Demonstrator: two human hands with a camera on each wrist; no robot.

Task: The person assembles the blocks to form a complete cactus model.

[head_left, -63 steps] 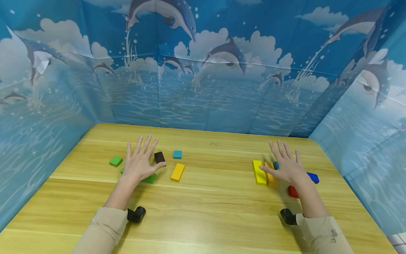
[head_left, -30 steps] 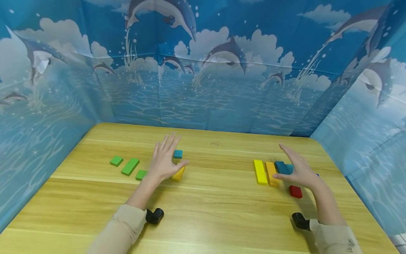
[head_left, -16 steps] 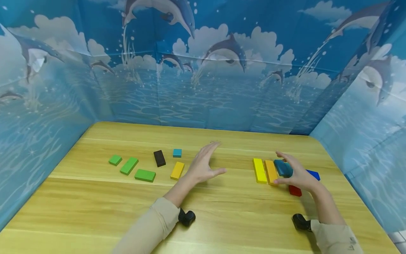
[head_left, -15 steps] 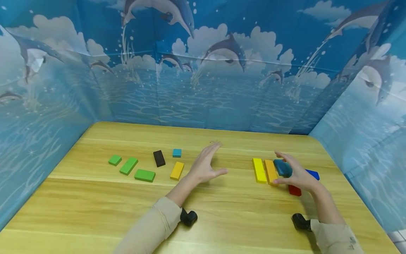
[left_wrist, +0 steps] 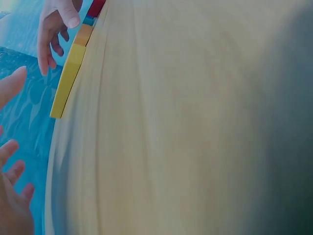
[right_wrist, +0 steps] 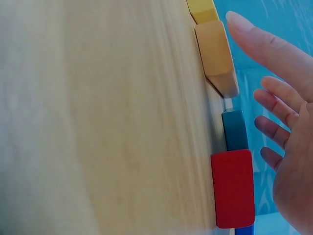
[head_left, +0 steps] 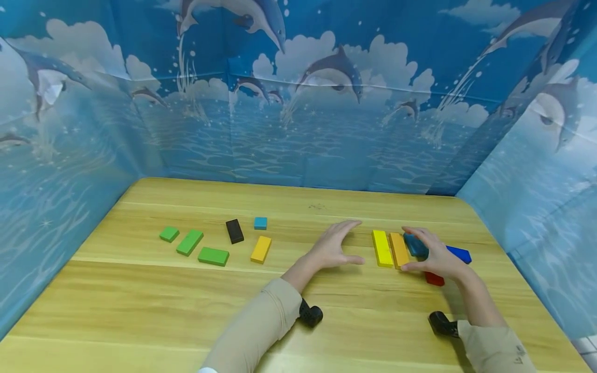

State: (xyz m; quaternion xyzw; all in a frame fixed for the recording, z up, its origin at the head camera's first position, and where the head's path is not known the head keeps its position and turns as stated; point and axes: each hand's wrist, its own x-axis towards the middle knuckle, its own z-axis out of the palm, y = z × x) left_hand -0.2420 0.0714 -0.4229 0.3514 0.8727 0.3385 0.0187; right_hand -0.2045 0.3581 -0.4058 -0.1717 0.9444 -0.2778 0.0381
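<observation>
My left hand (head_left: 332, 247), fingers and thumb spread apart with nothing between them, hovers left of a long yellow block (head_left: 382, 248). Beside that block lies an orange block (head_left: 398, 249). My right hand (head_left: 437, 257) arches over the right-hand group, its thumb tip overlapping the orange block's near end in the head view. In the right wrist view, its fingers (right_wrist: 274, 131) stay apart from a teal block (right_wrist: 235, 129) and a red block (right_wrist: 234, 188). A blue block (head_left: 459, 254) lies just beyond the right hand, which partly hides the teal and red blocks.
On the table's left half lie several green blocks (head_left: 213, 256), a black block (head_left: 235, 231), a small light-blue block (head_left: 260, 223) and an orange-yellow block (head_left: 260, 249). A dolphin-print curtain (head_left: 298, 140) borders the wooden table (head_left: 186, 311) at the back and sides.
My left hand has swept right from over the green and black blocks to near the long yellow block. My right hand has turned and lowered over the teal block. No block has visibly moved.
</observation>
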